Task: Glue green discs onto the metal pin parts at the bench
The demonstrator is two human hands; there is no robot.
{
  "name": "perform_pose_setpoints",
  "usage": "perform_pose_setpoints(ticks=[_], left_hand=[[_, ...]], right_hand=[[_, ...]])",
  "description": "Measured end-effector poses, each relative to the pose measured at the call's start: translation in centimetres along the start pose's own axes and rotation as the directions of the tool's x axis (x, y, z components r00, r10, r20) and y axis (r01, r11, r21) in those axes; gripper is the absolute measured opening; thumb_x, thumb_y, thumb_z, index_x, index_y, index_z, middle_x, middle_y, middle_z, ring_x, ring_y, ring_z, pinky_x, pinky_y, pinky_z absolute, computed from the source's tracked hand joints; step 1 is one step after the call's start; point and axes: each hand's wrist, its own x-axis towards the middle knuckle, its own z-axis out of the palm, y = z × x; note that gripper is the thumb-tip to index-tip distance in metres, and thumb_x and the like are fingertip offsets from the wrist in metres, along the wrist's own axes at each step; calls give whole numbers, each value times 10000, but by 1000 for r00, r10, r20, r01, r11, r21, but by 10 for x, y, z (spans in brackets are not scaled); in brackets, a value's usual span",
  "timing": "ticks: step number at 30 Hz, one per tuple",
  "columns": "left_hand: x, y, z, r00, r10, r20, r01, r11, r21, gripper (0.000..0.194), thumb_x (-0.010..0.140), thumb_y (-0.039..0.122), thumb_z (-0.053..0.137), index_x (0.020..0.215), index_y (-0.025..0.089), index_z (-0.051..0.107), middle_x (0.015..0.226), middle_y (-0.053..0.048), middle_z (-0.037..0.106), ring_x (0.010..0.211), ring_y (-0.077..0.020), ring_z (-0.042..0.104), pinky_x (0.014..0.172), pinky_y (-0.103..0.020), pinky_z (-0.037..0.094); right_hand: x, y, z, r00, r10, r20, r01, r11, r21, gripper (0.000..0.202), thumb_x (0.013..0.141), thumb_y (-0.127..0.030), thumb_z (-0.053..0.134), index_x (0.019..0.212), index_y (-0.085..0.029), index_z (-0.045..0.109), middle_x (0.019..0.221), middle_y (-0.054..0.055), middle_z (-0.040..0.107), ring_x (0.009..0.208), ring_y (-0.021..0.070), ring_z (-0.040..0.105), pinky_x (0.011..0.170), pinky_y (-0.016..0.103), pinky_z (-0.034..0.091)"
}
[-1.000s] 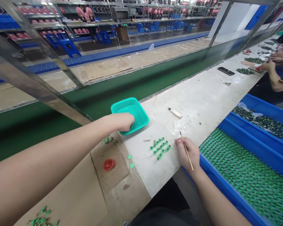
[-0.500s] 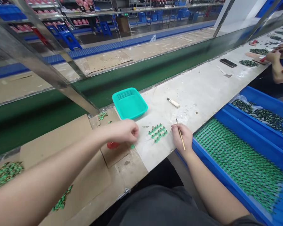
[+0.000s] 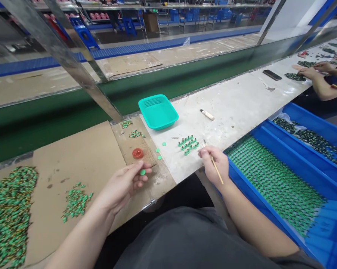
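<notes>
Between the thumb and fingers of my left hand [image 3: 129, 180] is a small green disc [image 3: 142, 172], held over the front part of the bench. My right hand [image 3: 214, 162] is closed around a thin paintbrush [image 3: 216, 168], its dark tip pointing away from me. Left of the brush tip, several green discs with dark upright pieces [image 3: 188, 145] stand grouped on the white surface. Three loose green discs [image 3: 159, 157] lie nearer my left hand. Just beyond that hand sits a red round cap-like dish [image 3: 137, 153], with small green-and-gold pieces [image 3: 136, 133] scattered behind it.
A turquoise basket [image 3: 159, 112] stands at the bench's back. A tube [image 3: 207, 114] and a phone [image 3: 272, 74] lie to the right. Piles of green-and-gold pieces [image 3: 10, 216] cover the left. Blue bins [image 3: 322, 216] flank my right arm. A co-worker's hands [image 3: 315, 73] are at far right.
My left hand has come back toward me and turned, now showing a green disc in its fingers. The right hand with the paintbrush has shifted slightly; the camera view has also moved.
</notes>
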Motion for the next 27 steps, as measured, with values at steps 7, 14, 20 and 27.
perform_pose_setpoints(ticks=[7, 14, 20, 27], left_hand=[[-51, -28, 10, 984, -155, 88, 179, 859, -480, 495, 1058, 517, 666, 1338, 143, 831, 1482, -230, 798, 1430, -354, 775, 1247, -457, 665], [-70, -30, 9, 986, -93, 139, 159, 778, -608, 413, 956, 451, 768, 1258, 195, 887, 1525, -165, 799, 1545, -395, 701, 1297, -535, 638], [-73, -42, 3, 993, -49, 112, 108, 782, -613, 461, 899, 470, 883, 1280, 210, 899, 1599, -149, 760, 1561, -413, 686, 1268, -517, 661], [-77, -47, 9, 999, 8, 39, 9, 902, -432, 933, 714, 702, 1061, 1491, 262, 792, 1453, -167, 833, 1313, -372, 831, 1170, -493, 708]], right_hand=[[-38, -61, 34, 930, -199, 309, 152, 974, 168, 140, 1098, -262, 701, 1060, -259, 836, 936, 33, 869, 823, 196, 817, 792, 341, 687], [-41, -85, 73, 864, -312, 396, 215, 938, 271, 127, 1096, -210, 710, 1187, -254, 786, 1069, 59, 875, 984, 218, 820, 935, 388, 675], [-44, -87, 85, 852, -326, 409, 229, 935, 269, 93, 1081, -208, 747, 1162, -241, 778, 1015, 50, 829, 964, 224, 780, 929, 391, 661], [-46, -92, 84, 864, -210, 457, 79, 954, 289, 67, 1059, -208, 749, 1031, -233, 804, 961, 35, 745, 936, 199, 741, 884, 343, 643]])
